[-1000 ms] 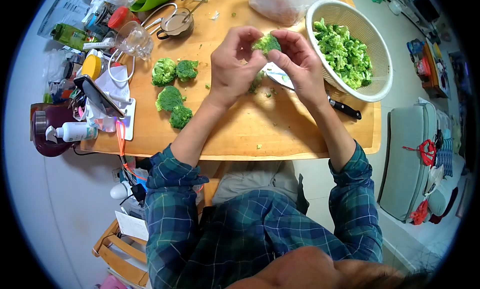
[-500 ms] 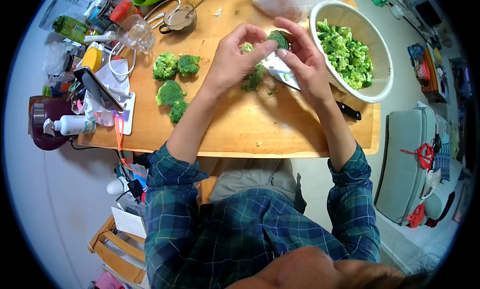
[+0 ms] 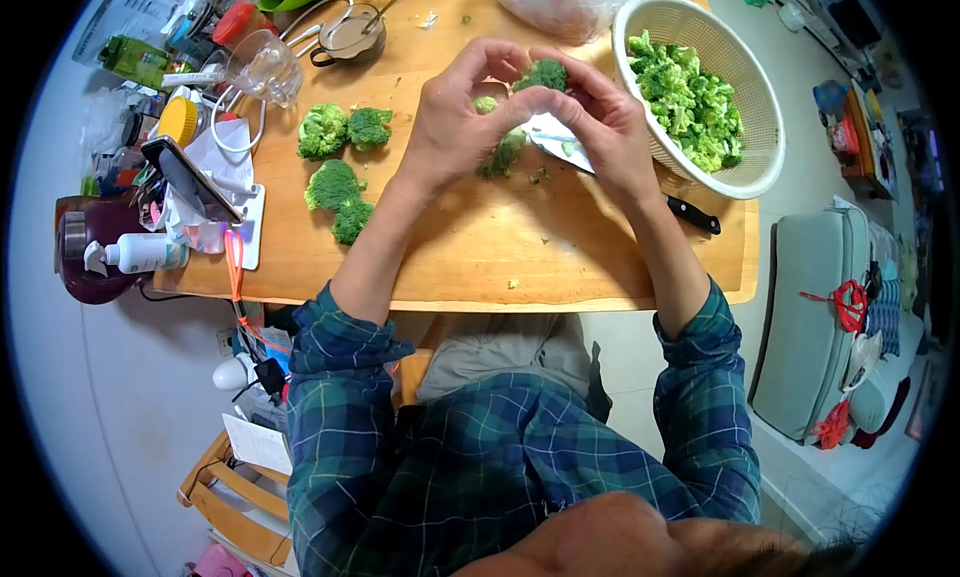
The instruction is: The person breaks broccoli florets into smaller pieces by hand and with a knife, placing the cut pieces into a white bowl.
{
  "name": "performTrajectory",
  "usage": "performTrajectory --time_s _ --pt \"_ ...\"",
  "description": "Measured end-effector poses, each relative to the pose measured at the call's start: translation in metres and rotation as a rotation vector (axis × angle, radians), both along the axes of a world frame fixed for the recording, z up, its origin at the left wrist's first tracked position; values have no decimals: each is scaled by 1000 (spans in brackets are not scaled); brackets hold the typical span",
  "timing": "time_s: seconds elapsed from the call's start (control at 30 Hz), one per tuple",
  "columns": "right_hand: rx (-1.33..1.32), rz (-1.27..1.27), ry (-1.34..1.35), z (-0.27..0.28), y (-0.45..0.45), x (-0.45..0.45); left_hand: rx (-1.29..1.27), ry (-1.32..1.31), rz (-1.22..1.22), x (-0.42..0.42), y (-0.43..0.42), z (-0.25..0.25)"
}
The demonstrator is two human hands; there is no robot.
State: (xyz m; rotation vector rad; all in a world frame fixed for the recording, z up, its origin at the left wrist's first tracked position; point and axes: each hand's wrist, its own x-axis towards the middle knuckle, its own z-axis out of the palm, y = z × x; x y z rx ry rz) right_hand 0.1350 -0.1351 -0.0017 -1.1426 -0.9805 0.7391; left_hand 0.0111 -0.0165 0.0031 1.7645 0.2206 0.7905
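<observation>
A dark green broccoli floret (image 3: 543,74) is gripped between my two hands above the table. My left hand (image 3: 455,117) curls around its left side, and my right hand (image 3: 615,127) closes on it from the right. The thumbs meet in front, hiding part of the floret. Below them lie a broccoli stem piece with leaves (image 3: 503,153) and small green scraps. A knife (image 3: 692,214) rests under my right wrist, its black handle pointing right and its blade partly covered. Several larger broccoli pieces (image 3: 332,185) sit left of my left forearm.
A white colander (image 3: 765,167) full of cut broccoli stands right of my right hand. A clear plastic bag (image 3: 560,5) lies at the back. Left are a cup with a spoon (image 3: 350,39), a clear glass pitcher (image 3: 265,69), a propped phone (image 3: 190,177) and a spray bottle (image 3: 148,252).
My hands have drawn closer together around the floret, and the thumbs now meet in front of it. The floret has moved slightly left. The other broccoli pieces stay in place.
</observation>
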Motion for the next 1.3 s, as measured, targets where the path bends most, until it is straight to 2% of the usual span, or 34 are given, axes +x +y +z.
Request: performTrajectory --time_s 0.07,0.17,0.23,0.3,0.37,0.4,0.47,0.7,0.8,0.83,0.87,0.9,0.97,1.07,1.17,1.23,1.27,1.3 --pt "20 -11 -27 -1 0 -1 118 71 34 -2 1 1" --pt "-6 40 -48 -2 -1 3 37 66 20 -1 1 0" --pt "43 90 147 -2 1 2 107 15 64 0 -1 -3" --pt "44 110 194 -1 1 0 178 -35 112 -1 -2 -2" --pt "44 130 241 1 0 -1 -188 -39 68 -3 -3 2" --pt "42 181 345 3 -1 0 -189 -40 69 -3 -2 1" --pt "39 232 451 4 -2 1 -482 -112 -84 -3 1 0" --pt "48 314 615 3 -2 4 -658 -101 -147 -3 3 2" --pt "46 332 687 3 -2 3 -756 -178 -220 -6 9 -1" --pt "34 342 708 3 -2 3 -866 -178 -270 -7 11 0" --pt "33 343 708 4 -2 3 -976 -178 -319 -8 12 1" --pt "53 312 696 5 -1 3 -975 -180 -318 -8 13 1" --pt "73 281 682 7 -1 6 -1167 -329 -469 -6 17 -1" --pt "122 227 657 9 -1 8 -1033 -281 -386 -5 20 -2" --pt "69 182 559 12 -3 3 -1035 -125 -365 -3 12 2" --pt "-6 23 205 7 0 -2 -990 30 -335 -3 7 0" --pt "-10 24 208 5 1 -5 -994 31 -332 -3 5 -1" --pt "42 -42 52 4 2 -8 -899 128 -254 -2 4 -1"
